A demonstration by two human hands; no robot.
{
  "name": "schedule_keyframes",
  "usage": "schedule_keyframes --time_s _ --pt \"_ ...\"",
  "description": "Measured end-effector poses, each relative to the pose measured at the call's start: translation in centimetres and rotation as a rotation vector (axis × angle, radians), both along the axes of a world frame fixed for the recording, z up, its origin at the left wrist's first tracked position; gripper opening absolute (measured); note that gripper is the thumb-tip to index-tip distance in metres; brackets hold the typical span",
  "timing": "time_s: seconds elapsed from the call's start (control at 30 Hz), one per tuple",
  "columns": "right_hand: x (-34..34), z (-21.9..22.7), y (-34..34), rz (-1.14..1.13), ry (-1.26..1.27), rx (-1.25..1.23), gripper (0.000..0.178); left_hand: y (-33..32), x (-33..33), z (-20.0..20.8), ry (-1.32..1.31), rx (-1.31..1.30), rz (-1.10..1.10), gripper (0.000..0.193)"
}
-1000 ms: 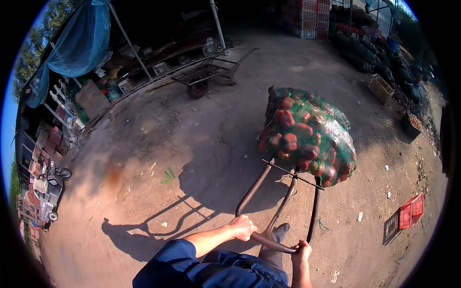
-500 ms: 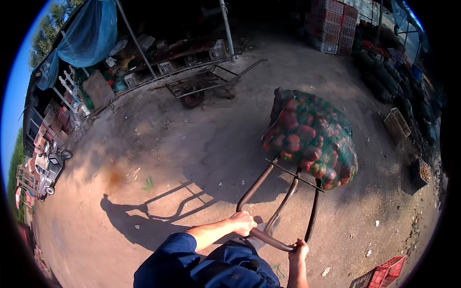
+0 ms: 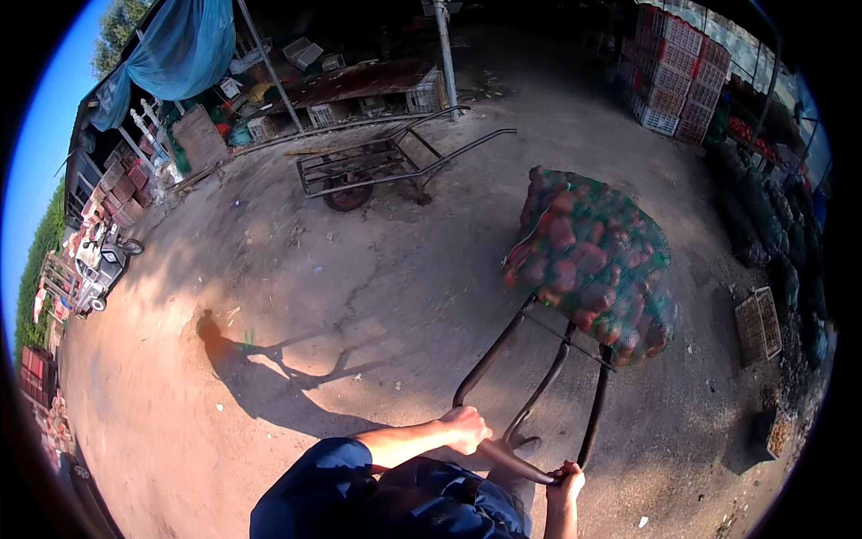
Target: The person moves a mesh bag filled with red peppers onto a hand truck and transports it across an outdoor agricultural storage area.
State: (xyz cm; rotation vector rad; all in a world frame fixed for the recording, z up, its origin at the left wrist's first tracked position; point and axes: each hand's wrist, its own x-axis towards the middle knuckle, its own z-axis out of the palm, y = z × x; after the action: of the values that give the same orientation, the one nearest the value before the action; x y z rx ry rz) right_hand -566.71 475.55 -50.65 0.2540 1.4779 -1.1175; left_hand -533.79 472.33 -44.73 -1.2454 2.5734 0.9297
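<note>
Both my hands grip the curved metal handle of a hand truck [image 3: 489,366], which tilts back toward me. My left hand [image 3: 466,429] is wrapped round the bend on the left side of the handle. On the right, my right hand [image 3: 567,482] closes round the near corner of the same bar. A large green mesh sack [image 3: 593,260], full of reddish round produce, rests on the far end of the truck beyond a thin crossbar. The sack hides the truck's base and wheels.
A flat metal cart [image 3: 359,171] with long handles stands ahead to the left. Stacked crates [image 3: 673,76] rise at the far right. Long dark sacks [image 3: 763,207] line the right side near a plastic crate [image 3: 759,325]. A three-wheeled vehicle [image 3: 103,265] is parked at the far left.
The loaded hand truck and I have moved forward over the ground. The crates at right now appear lower and nearer, and the red crate at lower right has left the view. Both hands keep their grip.
</note>
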Motion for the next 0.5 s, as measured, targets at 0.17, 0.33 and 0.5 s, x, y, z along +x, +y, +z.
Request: schedule_keyframes --time_s 0.17,0.33,0.5 --pt "-0.4 1.6 -10.4 0.07 0.062 -0.001 0.006 -9.3 -2.6 -0.7 -0.053 0.038 0.054 0.02" --pt "-3.6 -2.6 -20.8 0.173 0.128 -0.001 0.005 -18.4 -5.2 -1.6 -0.075 0.037 0.105 0.018" --pt "-7.9 -0.8 -33.7 0.225 0.122 0.019 0.002 -29.8 -10.1 -1.9 -0.035 0.058 0.135 0.019"
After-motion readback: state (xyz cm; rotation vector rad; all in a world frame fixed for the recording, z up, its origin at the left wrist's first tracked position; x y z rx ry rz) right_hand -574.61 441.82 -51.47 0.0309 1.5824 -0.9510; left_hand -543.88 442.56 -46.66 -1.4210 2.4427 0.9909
